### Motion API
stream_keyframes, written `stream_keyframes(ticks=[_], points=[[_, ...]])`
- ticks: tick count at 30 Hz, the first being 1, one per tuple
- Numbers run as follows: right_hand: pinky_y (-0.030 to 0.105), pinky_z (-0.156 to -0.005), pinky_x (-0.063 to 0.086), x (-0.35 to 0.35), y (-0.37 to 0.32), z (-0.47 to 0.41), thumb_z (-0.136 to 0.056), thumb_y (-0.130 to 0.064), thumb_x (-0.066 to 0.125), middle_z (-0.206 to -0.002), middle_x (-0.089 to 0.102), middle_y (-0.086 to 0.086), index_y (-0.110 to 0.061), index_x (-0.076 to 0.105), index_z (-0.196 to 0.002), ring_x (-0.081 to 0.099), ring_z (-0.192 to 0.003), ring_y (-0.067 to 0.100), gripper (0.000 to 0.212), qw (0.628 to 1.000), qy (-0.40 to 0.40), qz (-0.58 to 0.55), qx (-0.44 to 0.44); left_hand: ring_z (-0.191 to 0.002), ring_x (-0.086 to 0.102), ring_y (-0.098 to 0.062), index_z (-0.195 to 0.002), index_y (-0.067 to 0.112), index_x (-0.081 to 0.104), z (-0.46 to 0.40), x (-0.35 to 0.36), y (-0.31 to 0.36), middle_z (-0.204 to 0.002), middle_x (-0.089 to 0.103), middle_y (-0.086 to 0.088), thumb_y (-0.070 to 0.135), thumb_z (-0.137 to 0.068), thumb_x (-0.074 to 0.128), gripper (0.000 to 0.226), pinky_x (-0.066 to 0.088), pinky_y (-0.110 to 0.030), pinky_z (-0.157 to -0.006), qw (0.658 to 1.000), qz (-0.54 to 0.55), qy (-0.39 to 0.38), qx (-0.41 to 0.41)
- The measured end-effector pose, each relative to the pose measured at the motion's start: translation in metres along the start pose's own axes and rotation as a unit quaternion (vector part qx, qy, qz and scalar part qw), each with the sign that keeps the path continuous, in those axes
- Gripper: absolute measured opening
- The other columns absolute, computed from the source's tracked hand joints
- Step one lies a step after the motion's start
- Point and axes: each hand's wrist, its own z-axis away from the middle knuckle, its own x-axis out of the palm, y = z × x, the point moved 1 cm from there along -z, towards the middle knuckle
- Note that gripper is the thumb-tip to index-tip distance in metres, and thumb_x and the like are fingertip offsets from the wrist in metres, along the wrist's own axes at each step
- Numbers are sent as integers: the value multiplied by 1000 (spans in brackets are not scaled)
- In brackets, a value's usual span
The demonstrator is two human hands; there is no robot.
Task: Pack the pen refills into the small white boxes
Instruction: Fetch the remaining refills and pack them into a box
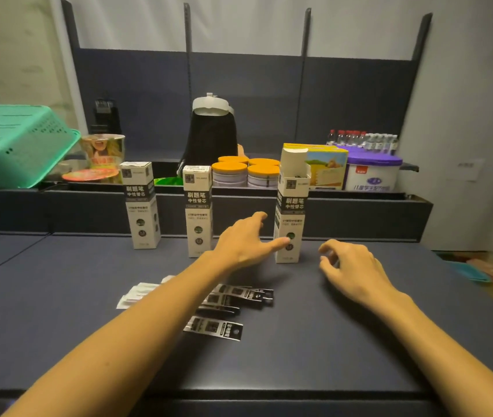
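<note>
Left hand (pixel 243 240) thumb touching open box (pixel 291 212)

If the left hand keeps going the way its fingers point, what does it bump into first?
Probably the open box. The left hand points up and right, and its thumb already looks to touch that box low down, though depth is hard to judge.

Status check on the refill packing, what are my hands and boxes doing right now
Left hand open, thumb touching the open-topped box. Right hand empty, loosely curled. Two boxes closed. Refill packs on table under left arm. Nothing in the way.
</note>
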Motion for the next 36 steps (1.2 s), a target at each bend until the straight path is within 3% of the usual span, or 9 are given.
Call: stream_keyframes(ticks=[3,8,15,19,24,26,28,32,36], points=[[33,-80,49,-1,6,-4,-95,-34,53,-105,67,-3,-25,60,-116,61,-96,21,23,1000,-1,6,4,-126,48,-24,-145,18,29,-16,9,3,-143,47,-4,59,-79,65,86,45,-42,-98,997,78,12,-12],[31,-77,48,0,15,-5,-94,-35,53,-102,66,-4,-25,60,-114,61,-94,21,23,1000,-1,11,7,-109,59,-13,-123,21,50,-26,19,6,-121,62,1,44,-79,73,55,49,-26,-85,987,156,40,18],[31,-77,48,2,12,-3,-95,-33,53,-103,66,-3,-23,60,-115,61,-94,21,24,1000,-12,2,-1,-94,59,-7,-116,24,54,2,3,4,-106,65,5,48,-74,75,53,54,-32,-77,979,151,113,83],[31,-78,47,5,2,-4,-95,-33,53,-105,67,-3,-24,60,-114,61,-98,23,23,1000,-19,-2,-20,-86,54,-5,-120,25,53,29,-19,-11,-103,62,10,50,-77,72,53,48,-25,-68,968,103,181,140],[31,-77,50,13,-23,-8,-94,-31,55,-96,66,-5,-23,62,-107,62,-89,20,18,997,-27,-49,-45,-94,50,-6,-124,16,53,67,-49,-44,-112,62,2,56,-75,65,64,47,-23,-74,953,17,257,158],[32,-77,53,20,-32,-12,-92,-30,58,-89,65,-8,-25,64,-100,63,-82,14,11,992,-45,-106,-48,-94,51,-10,-126,15,52,83,-59,-61,-113,62,-2,56,-76,63,66,50,-29,-74,950,-10,271,155],[22,-69,51,26,-43,-15,-90,-28,62,-83,68,-7,-25,67,-90,62,-71,5,5,982,-76,-164,-55,-94,51,-12,-126,14,51,98,-66,-79,-113,62,-5,49,-76,71,64,53,-35,-73,946,-37,285,150],[14,-50,44,29,-65,-16,-89,-37,66,-72,71,-2,-18,71,-88,58,-57,5,19,948,-182,-258,-44,-96,53,-20,-124,10,54,116,-80,-109,-114,61,-9,51,-78,63,63,51,-34,-75,941,-98,298,127],[19,-71,50,26,-76,-16,-79,-56,69,-80,73,-9,-22,73,-89,65,-73,3,36,937,-270,-212,-65,-95,53,-19,-124,9,55,126,-88,-130,-114,61,-9,50,-78,61,62,48,-32,-77,939,-113,309,100]])
